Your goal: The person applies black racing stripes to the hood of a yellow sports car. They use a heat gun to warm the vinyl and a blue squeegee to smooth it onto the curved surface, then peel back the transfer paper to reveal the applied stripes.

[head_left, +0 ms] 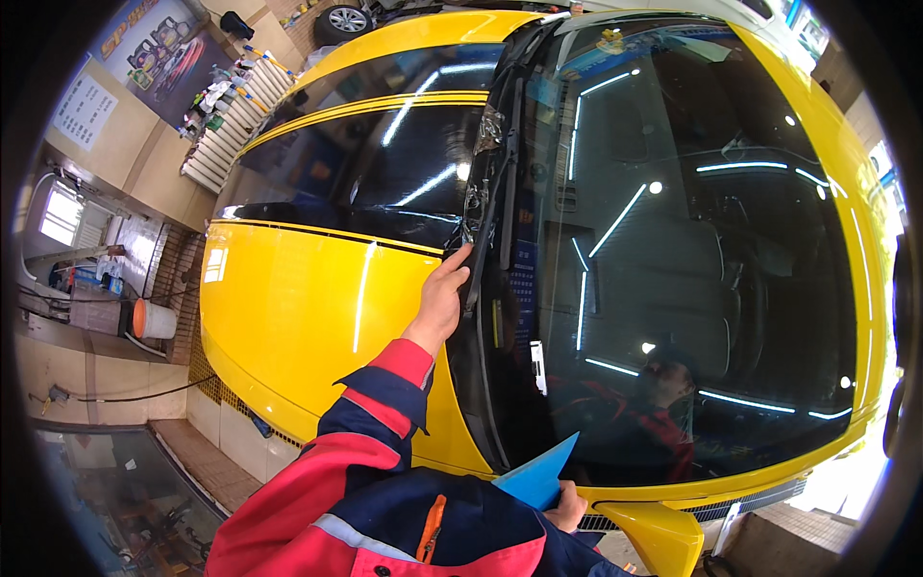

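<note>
My left hand (441, 300) reaches to the rear edge of the yellow car hood (308, 298), index finger stretched out. Its fingertips touch the hood's edge, at the lower end of a strip of shiny, crumpled clear film (475, 197). A glossy black stripe (404, 173) with thin yellow lines covers the hood's middle. Low in the picture, my right hand (569, 507) grips a flat, stiff blue squeegee card (540, 475) with a pointed corner. The card is held above the windshield's near lower corner, and my sleeve partly hides it.
A dark windshield (673, 250) with bright light reflections spans the right side. Wiper arms (510, 173) lie along its base. A yellow side mirror (663, 534) sticks out nearby. A white radiator (236, 125) with bottles, an orange-and-white bucket (154, 318) and a loose wheel (344, 21) stand beyond.
</note>
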Motion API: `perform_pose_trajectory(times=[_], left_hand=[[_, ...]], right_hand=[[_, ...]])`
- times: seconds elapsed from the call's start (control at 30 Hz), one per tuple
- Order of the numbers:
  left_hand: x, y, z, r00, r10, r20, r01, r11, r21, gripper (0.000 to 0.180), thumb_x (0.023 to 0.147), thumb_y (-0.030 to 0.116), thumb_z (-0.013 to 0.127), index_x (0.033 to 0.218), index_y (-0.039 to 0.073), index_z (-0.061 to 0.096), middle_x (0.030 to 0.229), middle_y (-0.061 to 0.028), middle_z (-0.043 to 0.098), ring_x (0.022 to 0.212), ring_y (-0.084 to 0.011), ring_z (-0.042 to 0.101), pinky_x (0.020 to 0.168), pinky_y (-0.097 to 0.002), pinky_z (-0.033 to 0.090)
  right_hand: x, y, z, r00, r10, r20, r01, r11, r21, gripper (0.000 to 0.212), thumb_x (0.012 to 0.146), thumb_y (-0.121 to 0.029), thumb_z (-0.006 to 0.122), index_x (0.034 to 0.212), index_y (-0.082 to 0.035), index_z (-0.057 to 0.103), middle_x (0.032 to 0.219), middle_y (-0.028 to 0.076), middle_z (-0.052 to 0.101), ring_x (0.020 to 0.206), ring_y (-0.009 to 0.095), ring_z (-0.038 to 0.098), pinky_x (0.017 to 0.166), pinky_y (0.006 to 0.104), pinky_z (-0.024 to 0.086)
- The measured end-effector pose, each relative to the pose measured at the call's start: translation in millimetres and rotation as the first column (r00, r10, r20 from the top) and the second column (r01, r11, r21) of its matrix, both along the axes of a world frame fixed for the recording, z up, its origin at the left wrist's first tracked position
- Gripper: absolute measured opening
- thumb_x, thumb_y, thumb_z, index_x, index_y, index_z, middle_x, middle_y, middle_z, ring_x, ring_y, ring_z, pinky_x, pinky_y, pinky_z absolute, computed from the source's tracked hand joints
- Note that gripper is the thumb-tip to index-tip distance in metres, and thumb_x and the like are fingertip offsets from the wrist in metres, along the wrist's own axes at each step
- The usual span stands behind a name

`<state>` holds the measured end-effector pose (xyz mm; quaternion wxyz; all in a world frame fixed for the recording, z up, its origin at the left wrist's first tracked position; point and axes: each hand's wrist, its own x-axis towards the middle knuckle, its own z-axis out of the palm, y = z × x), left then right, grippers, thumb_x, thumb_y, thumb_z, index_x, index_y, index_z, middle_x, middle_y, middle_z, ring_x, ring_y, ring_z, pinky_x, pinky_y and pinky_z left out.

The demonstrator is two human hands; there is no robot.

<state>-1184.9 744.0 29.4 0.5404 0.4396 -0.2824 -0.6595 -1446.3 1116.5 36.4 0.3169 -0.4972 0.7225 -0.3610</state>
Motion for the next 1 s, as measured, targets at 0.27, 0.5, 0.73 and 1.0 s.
perform_pose_trajectory(times=[0.27, 0.5, 0.73, 1.0], left_hand=[[2.5, 1.4, -6.8, 0.996, 0.033, -0.086, -0.035, 0.999, -0.012, 0.047, 0.115, 0.004, 0.042, 0.161, -0.005, 0.05, 0.161, -0.0164, 0.056, 0.147, -0.0258, 0.055, 0.126, -0.0342, 0.039], [1.5, 2.0, -5.9, 0.814, 0.082, 0.576, -0.05, 0.996, -0.071, 0.039, 0.106, 0.002, 0.063, 0.145, -0.001, 0.066, 0.136, -0.0154, 0.071, 0.125, -0.024, 0.068, 0.113, -0.033, 0.051], [36.3, -37.8, 25.4, 0.168, 0.305, 0.937, -0.014, 0.951, -0.307, 0.018, 0.093, 0.012, 0.083, 0.102, 0.003, 0.07, 0.097, -0.0144, 0.071, 0.091, -0.035, 0.071, 0.081, -0.045, 0.056], [40.0, -62.8, 9.6, -0.049, 0.235, 0.971, 0.142, 0.964, -0.226, 0.03, 0.09, 0.024, 0.084, 0.09, 0.004, 0.062, 0.088, -0.0196, 0.073, 0.088, -0.0427, 0.072, 0.077, -0.0525, 0.056]], right_hand=[[2.6, 2.0, -1.2, 0.999, -0.034, -0.032, 0.035, 0.999, 0.039, 0.05, 0.071, -0.038, 0.103, 0.095, -0.006, 0.073, 0.081, 0.018, 0.075, 0.076, 0.034, 0.077, 0.079, 0.0382, 0.06], [-0.9, 4.9, -9.2, 0.996, 0.001, -0.087, 0.0, 1.0, 0.011, 0.052, 0.071, -0.04, 0.103, 0.097, -0.005, 0.073, 0.08, 0.018, 0.076, 0.073, 0.035, 0.077, 0.079, 0.0381, 0.061], [-2.8, 8.1, -12.8, 1.0, -0.023, -0.02, 0.023, 0.999, 0.031, 0.058, 0.07, -0.043, 0.103, 0.1, -0.005, 0.072, 0.079, 0.017, 0.075, 0.072, 0.035, 0.076, 0.078, 0.0387, 0.06], [3.5, 7.1, -6.0, 0.998, -0.046, -0.053, 0.05, 0.995, 0.081, 0.058, 0.069, -0.043, 0.104, 0.099, -0.007, 0.069, 0.081, 0.016, 0.075, 0.074, 0.03, 0.074, 0.075, 0.0353, 0.058]])
